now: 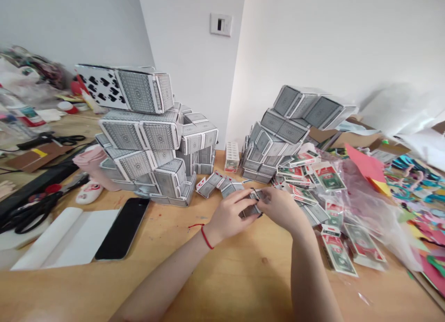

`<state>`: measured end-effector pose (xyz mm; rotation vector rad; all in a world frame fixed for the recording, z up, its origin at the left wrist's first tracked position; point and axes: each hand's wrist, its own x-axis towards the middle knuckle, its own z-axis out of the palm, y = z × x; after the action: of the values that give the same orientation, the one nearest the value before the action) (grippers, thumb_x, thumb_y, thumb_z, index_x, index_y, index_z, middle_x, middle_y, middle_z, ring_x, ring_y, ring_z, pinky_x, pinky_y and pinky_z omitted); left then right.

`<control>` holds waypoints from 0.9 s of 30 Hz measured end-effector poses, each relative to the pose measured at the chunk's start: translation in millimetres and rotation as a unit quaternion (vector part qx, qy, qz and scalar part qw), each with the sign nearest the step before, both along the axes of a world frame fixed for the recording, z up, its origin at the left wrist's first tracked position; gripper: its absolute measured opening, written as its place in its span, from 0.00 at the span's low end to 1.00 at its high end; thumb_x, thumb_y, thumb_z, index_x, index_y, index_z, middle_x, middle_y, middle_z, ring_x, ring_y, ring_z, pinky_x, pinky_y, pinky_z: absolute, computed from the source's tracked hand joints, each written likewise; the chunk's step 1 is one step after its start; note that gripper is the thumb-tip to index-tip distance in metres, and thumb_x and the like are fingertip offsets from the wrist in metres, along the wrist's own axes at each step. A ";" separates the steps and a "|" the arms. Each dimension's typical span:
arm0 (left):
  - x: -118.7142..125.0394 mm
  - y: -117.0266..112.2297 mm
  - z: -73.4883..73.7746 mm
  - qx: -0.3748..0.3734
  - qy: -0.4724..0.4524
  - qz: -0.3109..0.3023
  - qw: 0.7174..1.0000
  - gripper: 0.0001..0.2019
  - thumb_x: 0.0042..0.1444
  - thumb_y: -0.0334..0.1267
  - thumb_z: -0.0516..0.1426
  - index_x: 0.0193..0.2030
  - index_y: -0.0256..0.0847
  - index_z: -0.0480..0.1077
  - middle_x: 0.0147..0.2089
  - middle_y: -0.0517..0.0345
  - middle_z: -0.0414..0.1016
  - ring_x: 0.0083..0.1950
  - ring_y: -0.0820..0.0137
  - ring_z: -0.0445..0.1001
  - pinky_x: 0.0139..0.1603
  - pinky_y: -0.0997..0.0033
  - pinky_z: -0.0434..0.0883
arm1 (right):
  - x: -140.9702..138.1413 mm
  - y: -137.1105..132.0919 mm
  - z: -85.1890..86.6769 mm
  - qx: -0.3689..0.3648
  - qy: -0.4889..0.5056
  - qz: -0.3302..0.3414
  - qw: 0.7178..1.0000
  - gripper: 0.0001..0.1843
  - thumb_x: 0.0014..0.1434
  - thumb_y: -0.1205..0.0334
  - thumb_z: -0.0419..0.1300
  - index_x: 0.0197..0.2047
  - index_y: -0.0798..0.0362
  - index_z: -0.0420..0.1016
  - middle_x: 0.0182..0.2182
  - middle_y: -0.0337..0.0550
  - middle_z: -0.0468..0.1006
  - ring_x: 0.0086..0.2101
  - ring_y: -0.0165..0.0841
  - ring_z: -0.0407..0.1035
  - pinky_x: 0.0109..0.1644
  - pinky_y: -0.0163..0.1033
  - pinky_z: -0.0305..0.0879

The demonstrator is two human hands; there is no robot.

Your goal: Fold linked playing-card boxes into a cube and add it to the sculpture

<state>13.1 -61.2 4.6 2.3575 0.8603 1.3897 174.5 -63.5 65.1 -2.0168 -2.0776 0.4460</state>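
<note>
Near the middle of the wooden table, my left hand (233, 214) is closed round a small grey-backed block of folded playing cards (251, 210). The fingers of my right hand (280, 205) pinch the same block from its right side, hiding part of it. A red cord circles my left wrist. Just beyond my hands lie folded playing cards (209, 185), some with red marks showing. Behind to the left rises a tall stack of card blocks (139, 162), topped by one with a spade face. Another card-block stack (273, 139) leans at the right.
Several red-and-green card boxes (336, 255) and plastic wrap (385, 229) lie at the right, with colourful paper scraps (417, 211) beyond. At the left are a black phone (123, 229), white paper (73, 238) and scissors (41, 211). A wall (194, 58) stands behind.
</note>
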 end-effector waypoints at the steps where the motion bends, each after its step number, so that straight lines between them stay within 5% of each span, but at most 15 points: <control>1: 0.1 0.0 0.1 -0.001 -0.002 -0.001 1.000 0.11 0.51 0.38 0.60 0.42 0.40 0.72 0.52 0.49 0.73 0.51 0.64 0.73 0.52 0.62 0.72 | 0.2 0.3 -0.1 -0.004 0.005 -0.003 1.000 0.13 0.50 0.65 0.53 0.38 0.55 0.74 0.31 0.47 0.79 0.33 0.36 0.72 0.33 0.34 0.57; 14: 1.3 -2.3 -1.2 -0.040 -0.028 -0.018 0.999 0.14 0.49 0.36 0.61 0.44 0.41 0.71 0.53 0.49 0.73 0.53 0.63 0.72 0.54 0.60 0.71 | 1.6 0.3 -3.7 -0.005 0.011 -0.008 1.000 0.14 0.49 0.64 0.53 0.39 0.55 0.73 0.34 0.50 0.79 0.36 0.39 0.73 0.36 0.36 0.59; 21: 0.0 -0.9 5.2 -0.159 -0.052 -0.025 0.986 0.23 0.44 0.33 0.63 0.49 0.42 0.64 0.51 0.51 0.72 0.52 0.62 0.71 0.54 0.59 0.68 | -0.7 1.4 -1.4 -0.005 -0.008 -0.019 1.000 0.11 0.48 0.64 0.54 0.36 0.55 0.72 0.30 0.49 0.78 0.32 0.39 0.72 0.32 0.35 0.58; 27: -6.5 7.0 14.0 -0.256 -0.055 0.001 0.965 0.24 0.37 0.36 0.67 0.42 0.39 0.66 0.44 0.52 0.71 0.45 0.64 0.71 0.46 0.64 0.68 | -1.8 0.3 0.6 -0.010 0.018 -0.010 1.000 0.10 0.49 0.63 0.55 0.35 0.54 0.74 0.30 0.47 0.79 0.30 0.36 0.72 0.31 0.34 0.57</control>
<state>6.6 -54.2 18.6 1.8713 1.0422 1.1157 172.7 -63.2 65.7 -2.0236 -2.0392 0.4971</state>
